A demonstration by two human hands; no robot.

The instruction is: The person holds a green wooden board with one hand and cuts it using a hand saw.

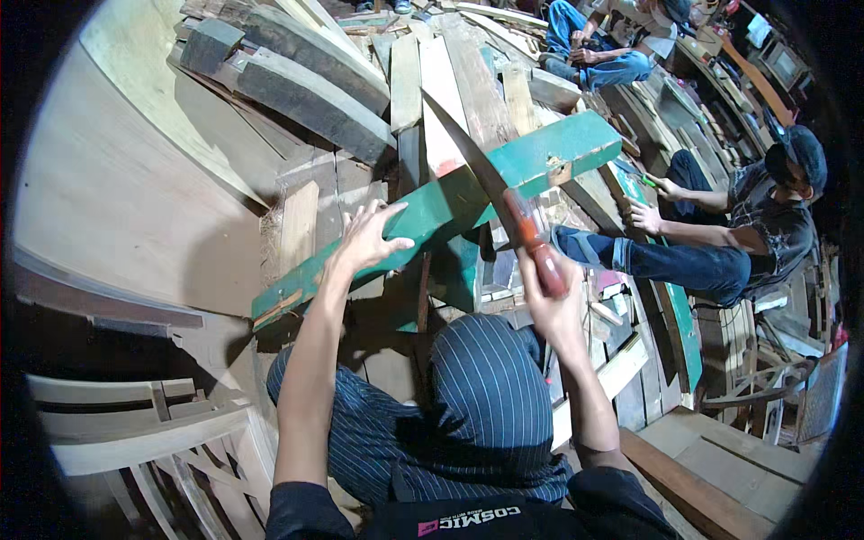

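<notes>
Across the middle, green beam (pixel 436 207): lying just ahead of both hands, long axis slanting from near left to far right
Left hand (pixel 364 236): resting splayed on the beam, touching it, so being the nearer; gripping nothing visible
Right hand (pixel 558 304): clenching the handle (pixel 531 234) of a long-bladed tool
Blade (pixel 479 162): passing crosswise over the beam; contact not showing
Planks (pixel 441 94): lying piled beyond
Co-worker (pixel 765 211): sitting at right
Containers: not showing clearly anywhere
</notes>
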